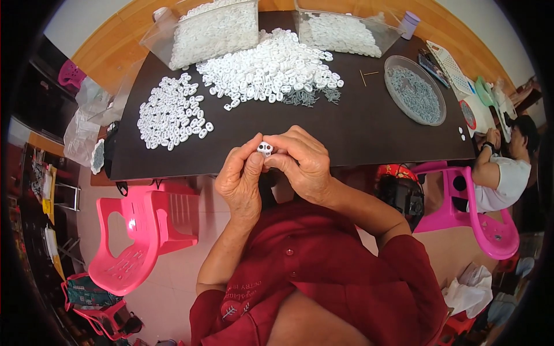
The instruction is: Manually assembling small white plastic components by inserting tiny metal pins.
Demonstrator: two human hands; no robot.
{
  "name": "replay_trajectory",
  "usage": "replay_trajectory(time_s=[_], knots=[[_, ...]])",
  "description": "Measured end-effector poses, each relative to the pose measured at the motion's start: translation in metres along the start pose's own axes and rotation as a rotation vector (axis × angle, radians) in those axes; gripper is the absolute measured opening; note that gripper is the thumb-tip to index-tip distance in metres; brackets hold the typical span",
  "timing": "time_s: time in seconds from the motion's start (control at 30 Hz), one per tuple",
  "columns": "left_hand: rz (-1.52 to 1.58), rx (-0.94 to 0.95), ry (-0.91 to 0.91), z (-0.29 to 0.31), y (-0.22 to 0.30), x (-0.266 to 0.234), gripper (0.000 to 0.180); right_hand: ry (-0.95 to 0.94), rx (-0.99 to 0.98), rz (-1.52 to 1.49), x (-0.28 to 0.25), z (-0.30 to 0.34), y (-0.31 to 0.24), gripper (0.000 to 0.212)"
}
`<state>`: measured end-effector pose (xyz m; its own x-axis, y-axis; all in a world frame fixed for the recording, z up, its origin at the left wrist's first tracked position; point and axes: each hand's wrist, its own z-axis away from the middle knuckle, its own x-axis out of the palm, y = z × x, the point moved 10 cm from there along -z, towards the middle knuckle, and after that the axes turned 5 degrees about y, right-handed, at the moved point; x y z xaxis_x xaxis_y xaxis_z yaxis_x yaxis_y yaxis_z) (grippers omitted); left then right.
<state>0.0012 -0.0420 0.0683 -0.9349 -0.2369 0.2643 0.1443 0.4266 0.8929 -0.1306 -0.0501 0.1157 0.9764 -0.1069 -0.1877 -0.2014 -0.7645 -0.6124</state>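
A small white plastic piece with two dark holes (265, 147) is pinched between the fingertips of both my hands, just past the table's near edge. My left hand (240, 173) closes on it from the left with thumb and forefinger. From the other side my right hand (300, 161) grips it the same way, with the other fingers curled. Beyond my hands, a large heap of white two-hole pieces (265, 66) covers the middle of the dark table (340, 130). Small grey pieces (303, 98), too fine to make out, lie at its front edge. A flatter group of white pieces (167, 112) spreads to the left.
Two clear bins of white pieces (216, 32) (340, 33) stand at the back. At right are a round tray of grey pieces (415, 95), thin sticks (365, 78) and a lilac bottle (410, 25). Pink chairs (135, 236) flank me; another person (502, 164) sits at right.
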Motion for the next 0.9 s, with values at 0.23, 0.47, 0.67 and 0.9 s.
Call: replay_trajectory(time_s=[0.23, 0.47, 0.67, 0.9], knots=[[0.051, 0.029, 0.108, 0.001, 0.001, -0.002, 0.021, 0.049, -0.091, 0.025, 0.002, -0.003, -0.007, 0.029], [0.022, -0.001, 0.106, -0.007, -0.006, 0.007, 0.022, 0.059, -0.082, 0.060, -0.002, -0.005, 0.004, 0.033], [0.125, -0.081, 0.081, -0.012, -0.014, 0.027, 0.021, 0.089, 0.008, 0.009, -0.017, -0.008, 0.018, 0.034], [0.065, -0.037, 0.073, -0.017, -0.022, 0.048, 0.020, 0.161, -0.068, 0.013, -0.042, -0.017, 0.026, 0.028]])
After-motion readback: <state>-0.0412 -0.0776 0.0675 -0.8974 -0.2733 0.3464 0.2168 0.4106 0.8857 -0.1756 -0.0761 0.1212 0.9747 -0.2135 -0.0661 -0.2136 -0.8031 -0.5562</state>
